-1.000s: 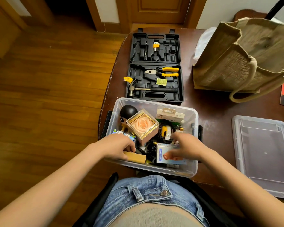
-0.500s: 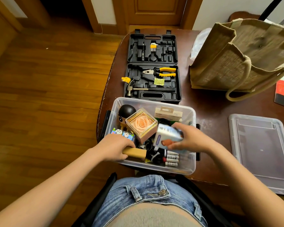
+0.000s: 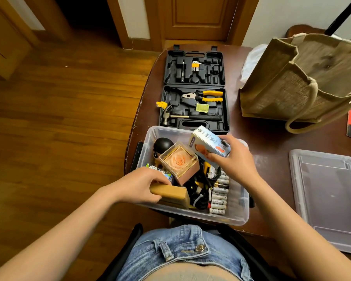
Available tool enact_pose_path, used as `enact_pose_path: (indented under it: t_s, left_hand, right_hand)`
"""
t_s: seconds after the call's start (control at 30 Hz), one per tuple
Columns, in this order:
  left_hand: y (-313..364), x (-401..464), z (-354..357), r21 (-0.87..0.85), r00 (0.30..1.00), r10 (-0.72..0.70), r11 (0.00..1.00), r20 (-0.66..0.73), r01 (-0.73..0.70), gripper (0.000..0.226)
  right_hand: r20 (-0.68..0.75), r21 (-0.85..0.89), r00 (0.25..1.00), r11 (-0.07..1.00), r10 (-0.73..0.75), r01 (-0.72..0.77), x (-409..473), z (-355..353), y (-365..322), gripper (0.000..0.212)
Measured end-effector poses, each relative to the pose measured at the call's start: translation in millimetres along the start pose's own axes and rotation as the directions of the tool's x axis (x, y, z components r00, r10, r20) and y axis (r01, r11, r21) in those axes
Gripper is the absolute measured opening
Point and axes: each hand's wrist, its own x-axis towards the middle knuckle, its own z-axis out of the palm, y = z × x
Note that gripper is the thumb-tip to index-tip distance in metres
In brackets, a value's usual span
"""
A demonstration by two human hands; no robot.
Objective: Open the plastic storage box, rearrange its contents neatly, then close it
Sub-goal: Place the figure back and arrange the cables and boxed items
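Hidden / unclear: near wall of clear storage box partly cloudy, contents at bottom hard to read. Black cables tangled mid-box, ends not traceable. Black round-headed figure mostly covered by rose cube; small printed pack behind left hand, only a corner seen. Yellow item under cables, type not identifiable. Red item at right edge of view cut off. Text on batteries too small to read.

Box: on near edge of dark desk, lid off. Lid flat on desk, to right of box, apart from it, right side cut by view edge.

Left hand: fingers curled round tan wooden block at near-left corner of box, block inside box, grasped from top.

Right hand: grasping small blue-white carton, thumb under, fingers over far end; carton tilted, held above far-right part of box, clear of contents.

Batteries lined in a row along right side of box, below right hand.

Other: open black tool case just beyond box, w/ pliers and hammer. Jute bag on desk far right, top cut off.
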Motion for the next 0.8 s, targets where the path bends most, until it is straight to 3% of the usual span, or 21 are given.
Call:
enact_pose_path:
  t_s: [0.1,0.17,0.3,0.47,0.6,0.73,0.8]
  left_hand:
    - [-1.9,-0.8,2.9,-0.061,1.000,0.010,0.998,-0.013,-0.010,0.032]
    - [-0.2,-0.6,4.6,-0.134,1.000,0.010,0.991,-0.013,-0.012,0.033]
    - [10.3,6.6,-1.1,-0.232,0.999,0.029,0.972,0.017,-0.024,0.035]
    - [21.5,16.3,-2.3,-0.298,0.999,0.050,0.954,0.018,-0.042,0.034]
    - [31.1,22.1,-1.0,-0.329,0.998,0.067,0.943,0.010,-0.060,0.035]
    - [29.6,26.6,-0.9,-0.371,0.997,-0.003,0.928,-0.078,-0.026,0.037]
    - [24.7,27.3,-0.7,-0.413,0.989,-0.043,0.911,-0.144,-0.021,0.038]
  right_hand:
    - [-0.019,0.200,1.000,0.980,0.009,-0.005,0.1,2.4,-2.9,0.050]
    - [0.043,0.261,0.999,0.965,-0.019,0.007,3.8,5.5,-12.3,0.052]
    - [0.180,-0.005,0.957,0.972,-0.228,0.233,22.6,20.4,-38.9,0.058]
    - [0.365,-0.236,0.909,0.925,-0.200,0.298,34.5,49.5,-51.7,0.064]
    - [0.308,-0.138,0.939,0.969,-0.155,0.205,28.2,34.1,-49.4,0.073]
    - [0.059,-0.059,0.997,0.997,0.047,-0.044,10.0,-5.7,-20.1,0.017]
    - [0.130,-0.201,0.977,0.970,0.167,-0.138,-2.5,-20.8,3.3,0.016]
